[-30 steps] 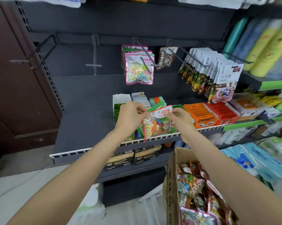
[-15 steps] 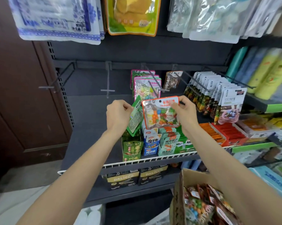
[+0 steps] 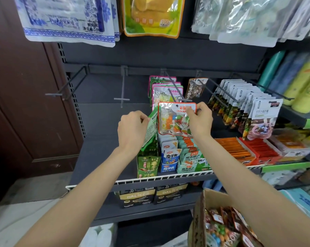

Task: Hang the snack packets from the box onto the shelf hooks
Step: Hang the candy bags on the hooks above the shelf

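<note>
My right hand (image 3: 199, 120) pinches the top right corner of a red-edged candy packet (image 3: 173, 120), clear with coloured beans inside. Its hang hole sits just below the tip of a shelf hook (image 3: 183, 100) that carries several pink-edged candy packets (image 3: 165, 90). My left hand (image 3: 132, 127) grips a green packet (image 3: 151, 128) by its upper edge, left of the red-edged one. The cardboard box (image 3: 198, 220) at the lower right holds several more snack packets (image 3: 227, 227).
Two bare hooks (image 3: 121, 98) (image 3: 55, 94) stick out to the left. A brown packet (image 3: 196, 88) and a row of white packets (image 3: 239, 102) hang to the right. Boxed snacks (image 3: 170, 157) stand on the shelf behind a white wire rail (image 3: 150, 179).
Both hands have risen from shelf level toward the hooks, carrying the packets. The red-edged packet now sits just under the hook's tip. The camera has tilted up.
</note>
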